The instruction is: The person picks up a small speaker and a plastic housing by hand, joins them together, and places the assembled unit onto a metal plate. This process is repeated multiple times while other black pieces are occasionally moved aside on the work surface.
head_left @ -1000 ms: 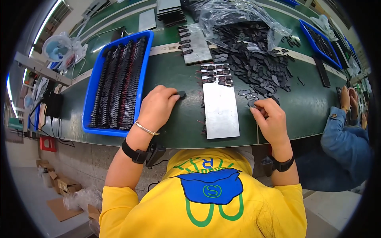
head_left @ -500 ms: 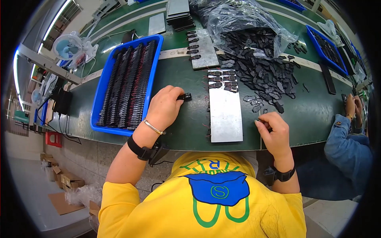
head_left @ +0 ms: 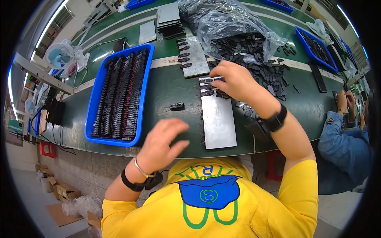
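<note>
My left hand hovers above the table between the blue bin and the metal plate, fingers apart and holding nothing. Just beyond its fingertips a single small black part lies by itself. My right hand reaches over the far end of the pale metal plate, its thumb and fingers closed round a small black part. Other black parts with thin red wires sit in rows on that plate; my hand hides some of them.
At left stands a blue bin packed with rows of black parts. A second plate lies beyond, near stacked plates. A clear plastic bag spills flat black pieces. At right sits a person in a denim sleeve.
My left hand has let go of the lone black part and drawn back toward me. My right hand has moved from the near right up to the plate's far end.
</note>
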Available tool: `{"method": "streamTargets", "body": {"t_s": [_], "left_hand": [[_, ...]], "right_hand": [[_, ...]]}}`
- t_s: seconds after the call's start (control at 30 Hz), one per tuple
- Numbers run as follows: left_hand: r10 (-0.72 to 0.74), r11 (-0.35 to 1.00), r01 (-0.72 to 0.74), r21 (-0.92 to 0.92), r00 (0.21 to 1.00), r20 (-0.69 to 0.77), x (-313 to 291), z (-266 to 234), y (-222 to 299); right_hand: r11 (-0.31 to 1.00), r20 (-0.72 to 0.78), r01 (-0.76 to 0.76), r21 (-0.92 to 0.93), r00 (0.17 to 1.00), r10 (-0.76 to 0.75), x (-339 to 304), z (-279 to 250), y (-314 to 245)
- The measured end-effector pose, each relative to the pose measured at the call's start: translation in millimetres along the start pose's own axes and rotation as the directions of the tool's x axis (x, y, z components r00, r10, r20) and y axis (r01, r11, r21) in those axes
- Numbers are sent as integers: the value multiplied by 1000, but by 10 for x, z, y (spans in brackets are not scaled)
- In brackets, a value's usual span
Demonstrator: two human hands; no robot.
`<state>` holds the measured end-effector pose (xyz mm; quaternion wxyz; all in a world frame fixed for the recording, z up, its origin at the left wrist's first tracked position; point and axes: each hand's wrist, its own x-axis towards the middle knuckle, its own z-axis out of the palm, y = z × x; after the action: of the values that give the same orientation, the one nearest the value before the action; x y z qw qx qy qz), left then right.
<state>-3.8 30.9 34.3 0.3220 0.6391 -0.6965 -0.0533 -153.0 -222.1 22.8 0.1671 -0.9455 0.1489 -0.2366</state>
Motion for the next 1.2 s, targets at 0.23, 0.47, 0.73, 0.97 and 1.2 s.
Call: {"method": "streamTargets", "body": {"t_s": [0.23, 0.47, 0.73, 0.97, 1.2], "left_hand": [[34, 930, -9, -368, 997, 63, -214, 212, -51], [70, 907, -57, -418, 997, 15, -300, 317, -169], [-1, 850, 11, -527, 1000, 19, -292, 257, -209], [-434, 177, 335, -926, 871, 232, -104, 228, -82], [-267, 96, 561, -822, 810, 521, 25, 292, -54]], "right_hand": [[992, 305, -69, -106, 947, 99, 394, 155, 183], [1000, 335, -15, -12, 942, 18, 406, 152, 210], [997, -21, 69, 45, 997, -68, 338, 129, 89], [796, 286, -255, 548, 952, 108, -381, -149, -896], [664, 271, -355, 658, 935, 231, -846, 13, -1036]]}}
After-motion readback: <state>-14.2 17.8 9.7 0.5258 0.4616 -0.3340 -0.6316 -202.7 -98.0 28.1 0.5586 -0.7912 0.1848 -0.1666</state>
